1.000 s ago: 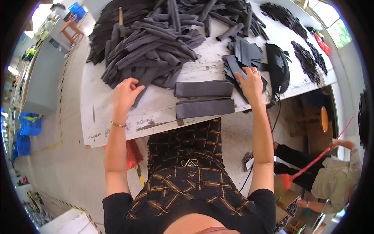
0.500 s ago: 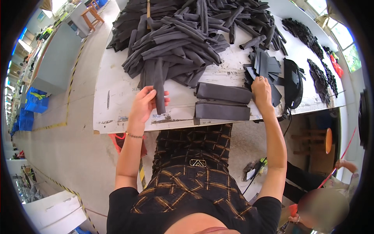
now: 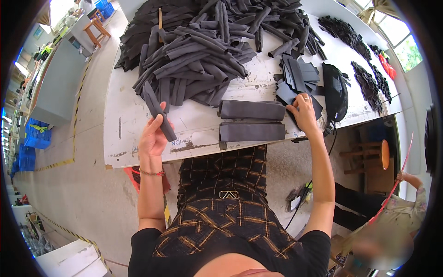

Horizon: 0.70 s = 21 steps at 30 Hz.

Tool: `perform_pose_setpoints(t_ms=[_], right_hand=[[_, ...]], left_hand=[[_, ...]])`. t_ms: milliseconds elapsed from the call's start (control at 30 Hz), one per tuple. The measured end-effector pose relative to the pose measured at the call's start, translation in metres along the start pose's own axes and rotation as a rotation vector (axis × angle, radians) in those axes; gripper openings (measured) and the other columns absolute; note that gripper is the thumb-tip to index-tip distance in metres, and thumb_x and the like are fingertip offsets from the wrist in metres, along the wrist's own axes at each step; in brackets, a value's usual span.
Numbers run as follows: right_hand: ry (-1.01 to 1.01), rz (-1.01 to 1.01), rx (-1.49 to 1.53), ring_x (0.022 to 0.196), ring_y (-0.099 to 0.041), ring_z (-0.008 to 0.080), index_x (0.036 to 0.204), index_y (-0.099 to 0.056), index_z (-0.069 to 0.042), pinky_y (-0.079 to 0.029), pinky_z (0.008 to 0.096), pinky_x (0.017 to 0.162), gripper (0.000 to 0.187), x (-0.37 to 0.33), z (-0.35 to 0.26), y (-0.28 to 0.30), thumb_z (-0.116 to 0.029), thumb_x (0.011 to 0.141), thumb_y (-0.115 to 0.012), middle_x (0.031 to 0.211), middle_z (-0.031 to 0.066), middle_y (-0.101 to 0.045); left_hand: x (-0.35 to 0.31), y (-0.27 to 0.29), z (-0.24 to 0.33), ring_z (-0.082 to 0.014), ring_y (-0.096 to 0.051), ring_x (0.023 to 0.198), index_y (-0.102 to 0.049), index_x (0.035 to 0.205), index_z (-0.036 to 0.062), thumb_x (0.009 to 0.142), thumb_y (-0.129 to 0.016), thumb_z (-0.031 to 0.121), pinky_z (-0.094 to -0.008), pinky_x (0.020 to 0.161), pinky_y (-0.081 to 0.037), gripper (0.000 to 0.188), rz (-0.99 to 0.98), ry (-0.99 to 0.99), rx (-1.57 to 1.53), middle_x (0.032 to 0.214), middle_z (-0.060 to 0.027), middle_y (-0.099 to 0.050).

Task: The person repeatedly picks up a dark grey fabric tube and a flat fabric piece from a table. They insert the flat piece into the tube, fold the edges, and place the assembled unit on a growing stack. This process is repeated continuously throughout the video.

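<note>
My left hand (image 3: 154, 137) is closed around the lower part of a dark grey fabric tube (image 3: 154, 102), which slants over the near edge of a large heap of similar fabric tubes (image 3: 191, 57). To the right, my right hand (image 3: 305, 113) has its fingers curled and pinched at the near side of a loose pile of thin dark flat pieces (image 3: 295, 74). Whether a piece sits between those fingertips is hidden. Between my hands lie two neat stacks of flat grey fabric pieces, a far stack (image 3: 252, 110) and a near stack (image 3: 252, 132).
A black pouch-like bag (image 3: 334, 92) lies right of the flat pieces on the white table (image 3: 127, 138). Bunches of black material (image 3: 367, 85) lie farther right. A wooden stick (image 3: 160, 25) rests in the heap. At lower right, another person's hand (image 3: 404, 177) holds a red strip.
My left hand has shifted left and nearer, and the fabric tube in it now slants instead of hanging straight. My right hand has drawn back from the middle of the flat pieces to their near edge.
</note>
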State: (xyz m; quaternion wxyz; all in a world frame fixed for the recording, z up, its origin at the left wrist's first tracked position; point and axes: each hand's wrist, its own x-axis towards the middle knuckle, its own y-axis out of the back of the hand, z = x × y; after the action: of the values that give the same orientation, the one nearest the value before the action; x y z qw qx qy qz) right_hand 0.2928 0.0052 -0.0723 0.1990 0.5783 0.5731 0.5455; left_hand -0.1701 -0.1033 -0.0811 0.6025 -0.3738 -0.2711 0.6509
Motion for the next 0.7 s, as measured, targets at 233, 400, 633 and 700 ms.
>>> perform_pose_setpoints(t_ms=[233,400,633,700], right_hand=[[-0.124,-0.163,0.097,0.086,-0.054,0.0409,0.082,-0.047,0.001,-0.043,0.0458,0.075,0.024,0.008,0.012,0.01,-0.007,0.082,-0.07,0.086,0.0182,-0.058],[-0.088,-0.021,0.249,0.078,-0.055,0.0398,0.089,-0.043,0.001,-0.043,0.0433,0.071,0.021,0.01,0.02,0.02,-0.007,0.088,-0.062,0.08,0.0199,-0.056],[-0.057,-0.028,0.155,0.074,-0.044,0.0295,0.088,-0.04,-0.001,-0.039,0.0388,0.068,0.022,0.007,0.015,0.034,-0.009,0.09,-0.061,0.081,0.0141,-0.042],[-0.183,-0.056,0.155,0.079,-0.044,0.0334,0.087,-0.04,0.001,-0.041,0.0419,0.073,0.026,0.011,-0.009,0.043,-0.012,0.089,-0.063,0.088,0.0168,-0.044]], left_hand=[[0.019,-0.031,-0.019,-0.017,-0.058,0.096,-0.063,0.115,0.0053,0.087,-0.073,0.005,-0.0321,0.086,-0.048,0.029,-0.001,-0.081,0.061,0.103,-0.0073,-0.065],[0.029,-0.085,-0.017,-0.0365,-0.069,0.096,-0.058,0.12,0.0082,0.098,-0.061,0.018,-0.0461,0.076,-0.059,0.025,0.0,-0.161,0.406,0.109,-0.0195,-0.066],[0.043,-0.112,-0.029,-0.0425,-0.067,0.098,-0.043,0.136,0.0052,0.102,-0.051,0.018,-0.0499,0.082,-0.059,0.037,-0.084,-0.014,0.205,0.113,-0.0239,-0.062],[0.043,-0.118,-0.029,-0.0442,-0.065,0.102,-0.042,0.137,0.0055,0.102,-0.049,0.015,-0.051,0.085,-0.058,0.037,-0.093,-0.031,0.184,0.116,-0.0244,-0.06]])
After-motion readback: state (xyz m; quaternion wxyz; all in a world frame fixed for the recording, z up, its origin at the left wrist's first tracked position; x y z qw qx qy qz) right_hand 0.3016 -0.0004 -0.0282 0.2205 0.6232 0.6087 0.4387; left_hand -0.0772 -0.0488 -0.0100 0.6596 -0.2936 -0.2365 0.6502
